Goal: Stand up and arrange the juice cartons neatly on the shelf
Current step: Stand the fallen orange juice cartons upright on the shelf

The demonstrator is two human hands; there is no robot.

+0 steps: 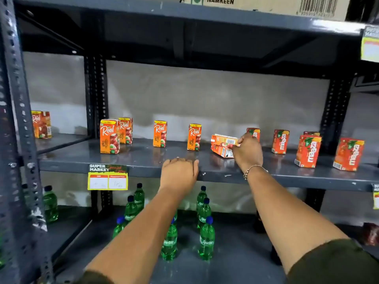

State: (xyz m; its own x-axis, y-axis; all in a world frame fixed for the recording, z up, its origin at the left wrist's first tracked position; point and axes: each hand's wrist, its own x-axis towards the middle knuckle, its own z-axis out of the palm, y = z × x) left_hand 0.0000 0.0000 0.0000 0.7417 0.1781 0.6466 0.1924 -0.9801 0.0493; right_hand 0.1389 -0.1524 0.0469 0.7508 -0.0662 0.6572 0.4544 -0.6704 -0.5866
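The right hand (247,152) has its fingers closed on a boxy Real apple juice carton (223,147) lying tipped over on the grey metal shelf (143,160), between upright cartons. The left hand (179,175) rests flat on the shelf's front edge, fingers extended, holding nothing.

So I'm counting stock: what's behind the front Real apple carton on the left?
Behind the front Real carton stands one more Real carton, upright and partly covered by it. Whether they touch is unclear, and any carton straight behind would be hidden.
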